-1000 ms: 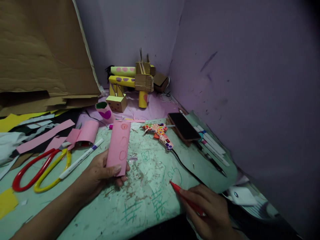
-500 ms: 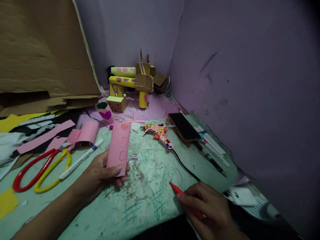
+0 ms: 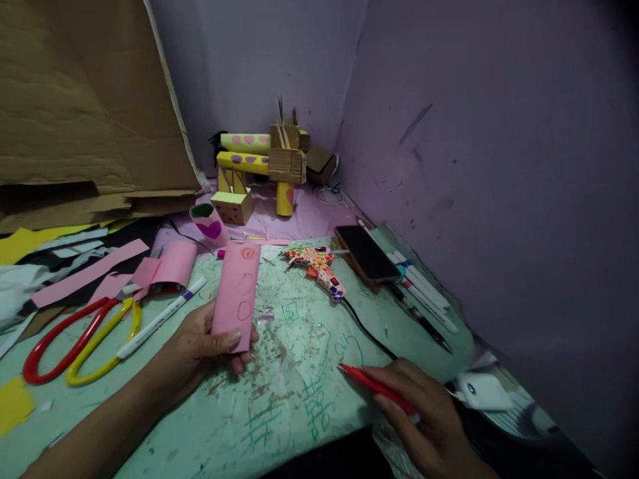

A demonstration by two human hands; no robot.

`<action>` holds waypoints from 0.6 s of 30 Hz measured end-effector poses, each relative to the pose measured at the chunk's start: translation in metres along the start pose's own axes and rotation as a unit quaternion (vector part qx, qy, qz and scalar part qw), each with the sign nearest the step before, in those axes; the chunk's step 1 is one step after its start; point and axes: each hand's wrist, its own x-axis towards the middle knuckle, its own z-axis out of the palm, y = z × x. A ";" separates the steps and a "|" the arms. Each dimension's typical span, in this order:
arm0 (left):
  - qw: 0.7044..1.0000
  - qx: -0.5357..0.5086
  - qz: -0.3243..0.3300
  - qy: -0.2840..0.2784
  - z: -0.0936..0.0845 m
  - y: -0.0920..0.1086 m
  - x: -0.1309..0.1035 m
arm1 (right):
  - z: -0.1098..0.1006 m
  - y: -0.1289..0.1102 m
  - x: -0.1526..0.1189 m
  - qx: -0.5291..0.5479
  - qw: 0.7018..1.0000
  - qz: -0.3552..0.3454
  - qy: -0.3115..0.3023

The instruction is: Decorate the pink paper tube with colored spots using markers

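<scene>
My left hand (image 3: 212,342) grips the lower end of a pink paper tube (image 3: 237,293), thumb across its front. Three red ovals run along the tube's face, and the topmost has more red inside it. In my right hand (image 3: 424,406) is a red marker (image 3: 379,386), uncapped, its tip directed left over the table a short way from the tube. A glue gun (image 3: 319,266) with a flowery pattern lies beyond the marker. Left of my left hand are scissors (image 3: 80,339) with red and yellow handles and a white marker (image 3: 162,316).
Pink paper strips (image 3: 92,273) and a pink roll (image 3: 174,266) lie at left. A heart-marked tube (image 3: 207,223) and yellow cardboard figures (image 3: 287,165) stand at the back. A phone (image 3: 367,253), several markers (image 3: 424,286) and a white adapter (image 3: 484,391) are on the right.
The red marker has turned flatter in my right hand, and my fingers have shifted along it. My left hand and the pink tube stay nearly still.
</scene>
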 end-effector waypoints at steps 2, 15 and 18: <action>1.000 0.002 -0.001 0.002 0.001 0.000 0.000 | 0.000 0.000 0.001 -0.006 1.000 0.003 0.008; 1.000 -0.005 0.000 -0.013 -0.002 -0.002 0.001 | 0.001 -0.001 0.002 -0.119 0.992 -0.031 -0.003; 1.000 -0.005 -0.004 -0.012 -0.002 -0.003 0.000 | 0.001 0.001 0.001 -0.148 0.987 -0.057 -0.018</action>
